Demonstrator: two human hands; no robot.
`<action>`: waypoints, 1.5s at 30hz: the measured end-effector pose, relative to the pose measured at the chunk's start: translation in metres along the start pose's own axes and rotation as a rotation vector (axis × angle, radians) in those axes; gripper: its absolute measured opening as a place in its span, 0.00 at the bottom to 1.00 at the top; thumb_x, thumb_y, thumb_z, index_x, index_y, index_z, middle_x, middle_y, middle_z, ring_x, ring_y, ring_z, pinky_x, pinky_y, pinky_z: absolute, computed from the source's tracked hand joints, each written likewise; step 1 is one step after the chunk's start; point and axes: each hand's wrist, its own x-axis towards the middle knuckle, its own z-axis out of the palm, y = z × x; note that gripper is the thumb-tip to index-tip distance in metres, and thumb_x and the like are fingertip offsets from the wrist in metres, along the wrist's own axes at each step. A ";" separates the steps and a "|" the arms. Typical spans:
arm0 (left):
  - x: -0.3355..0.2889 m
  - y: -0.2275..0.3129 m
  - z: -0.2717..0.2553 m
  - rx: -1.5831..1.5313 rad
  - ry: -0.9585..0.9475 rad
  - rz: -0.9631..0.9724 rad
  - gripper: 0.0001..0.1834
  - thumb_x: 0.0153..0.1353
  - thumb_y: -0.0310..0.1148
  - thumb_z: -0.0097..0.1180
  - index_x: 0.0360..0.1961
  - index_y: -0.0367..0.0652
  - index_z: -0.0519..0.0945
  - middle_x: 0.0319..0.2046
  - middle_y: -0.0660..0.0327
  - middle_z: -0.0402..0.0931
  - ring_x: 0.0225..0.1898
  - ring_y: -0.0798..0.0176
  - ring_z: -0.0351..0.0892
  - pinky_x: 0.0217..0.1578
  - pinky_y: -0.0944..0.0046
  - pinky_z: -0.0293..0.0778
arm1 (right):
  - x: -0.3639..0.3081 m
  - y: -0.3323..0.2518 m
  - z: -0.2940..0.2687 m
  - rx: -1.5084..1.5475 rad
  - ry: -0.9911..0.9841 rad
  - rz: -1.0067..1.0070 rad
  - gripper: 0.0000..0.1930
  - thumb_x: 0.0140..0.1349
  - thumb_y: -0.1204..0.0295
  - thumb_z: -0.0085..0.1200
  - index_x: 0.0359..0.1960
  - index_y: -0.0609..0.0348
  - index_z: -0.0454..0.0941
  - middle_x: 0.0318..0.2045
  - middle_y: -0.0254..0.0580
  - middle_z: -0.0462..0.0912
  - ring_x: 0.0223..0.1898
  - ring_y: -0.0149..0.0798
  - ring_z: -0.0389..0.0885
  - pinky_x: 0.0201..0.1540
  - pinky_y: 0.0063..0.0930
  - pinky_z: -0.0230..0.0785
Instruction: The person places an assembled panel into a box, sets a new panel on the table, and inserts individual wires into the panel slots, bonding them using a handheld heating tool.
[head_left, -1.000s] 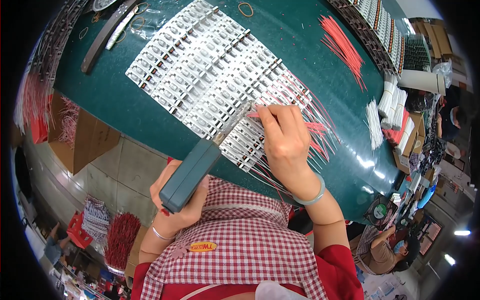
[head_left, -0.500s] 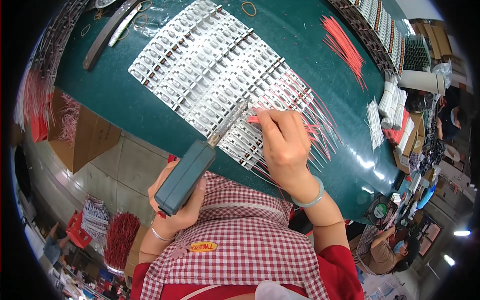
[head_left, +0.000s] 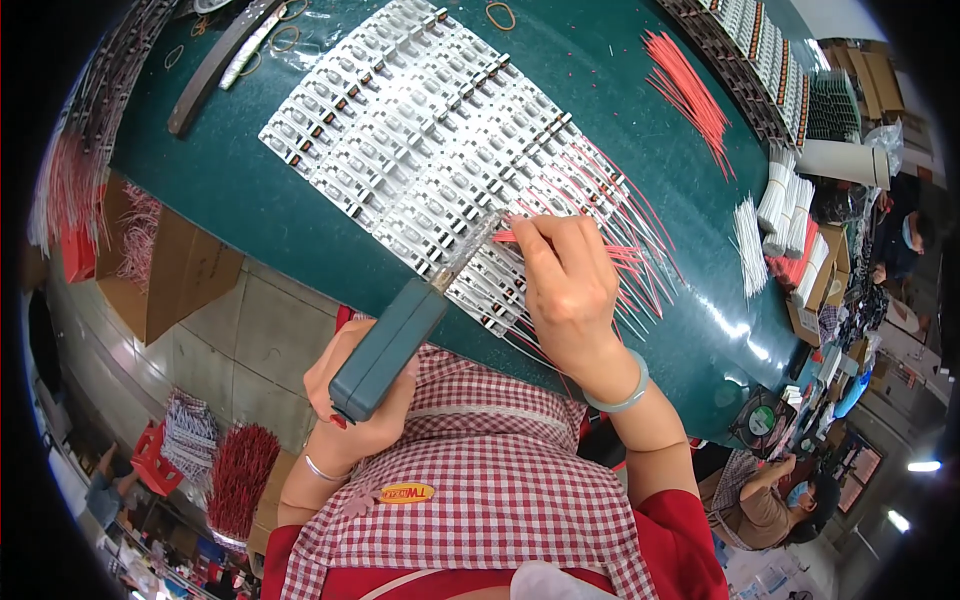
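Observation:
My left hand (head_left: 365, 400) is wrapped round the blocky green handle of a soldering iron (head_left: 390, 350), whose crusted metal shaft points up and right. Its tip meets the panel of white and silver parts (head_left: 400, 130) close to my right fingertips. My right hand (head_left: 572, 285) is closed in a pinch on a small bunch of red wires (head_left: 503, 237), short ends sticking out left of the fingers. Red and white wires (head_left: 650, 250) fan out from the panel's right side, passing partly under my right hand. The exact contact at the tip is too small to make out.
Loose red wires (head_left: 690, 95) lie on the green table (head_left: 230, 200) at the far right, with white wires (head_left: 748, 248) nearer. Stacked panels (head_left: 760, 60) stand at the right edge. A dark bar (head_left: 215, 75) lies far left. A cardboard box (head_left: 180, 280) stands below the left edge.
The soldering iron and my left hand have shifted slightly right and up, its tip nearer my right fingertips. My right hand stays almost in place, still pinching the red wires.

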 end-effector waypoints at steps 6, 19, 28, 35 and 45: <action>-0.001 0.001 -0.001 0.023 -0.010 -0.009 0.09 0.48 0.16 0.65 0.33 0.30 0.83 0.31 0.52 0.79 0.31 0.53 0.82 0.33 0.62 0.79 | 0.000 -0.001 0.000 -0.013 -0.011 0.001 0.19 0.45 0.81 0.57 0.43 0.72 0.80 0.35 0.46 0.78 0.35 0.43 0.76 0.33 0.33 0.71; -0.031 -0.017 -0.009 -0.014 -0.017 -0.129 0.16 0.49 0.19 0.66 0.42 0.29 0.83 0.40 0.46 0.83 0.39 0.50 0.86 0.42 0.60 0.81 | 0.000 -0.002 0.001 -0.018 0.029 -0.002 0.18 0.45 0.82 0.58 0.42 0.70 0.80 0.35 0.45 0.78 0.36 0.43 0.77 0.33 0.32 0.72; -0.025 -0.011 -0.007 -0.004 0.000 -0.066 0.12 0.49 0.17 0.64 0.37 0.30 0.84 0.37 0.49 0.83 0.37 0.51 0.86 0.39 0.60 0.81 | -0.006 -0.012 0.001 -0.005 0.004 0.010 0.20 0.44 0.82 0.58 0.43 0.72 0.81 0.35 0.45 0.79 0.35 0.43 0.76 0.33 0.33 0.72; -0.017 -0.005 -0.006 0.020 0.009 -0.013 0.10 0.48 0.17 0.65 0.35 0.30 0.83 0.34 0.50 0.82 0.34 0.53 0.84 0.34 0.62 0.80 | -0.006 -0.013 0.001 -0.019 -0.009 -0.009 0.19 0.44 0.82 0.57 0.42 0.72 0.81 0.35 0.45 0.78 0.35 0.43 0.76 0.33 0.31 0.72; -0.029 -0.012 -0.008 0.030 -0.003 -0.053 0.11 0.47 0.18 0.66 0.35 0.30 0.83 0.33 0.51 0.81 0.31 0.54 0.83 0.32 0.63 0.79 | -0.003 -0.014 0.000 -0.043 -0.018 -0.015 0.19 0.44 0.82 0.57 0.42 0.72 0.80 0.35 0.45 0.78 0.35 0.43 0.75 0.33 0.32 0.71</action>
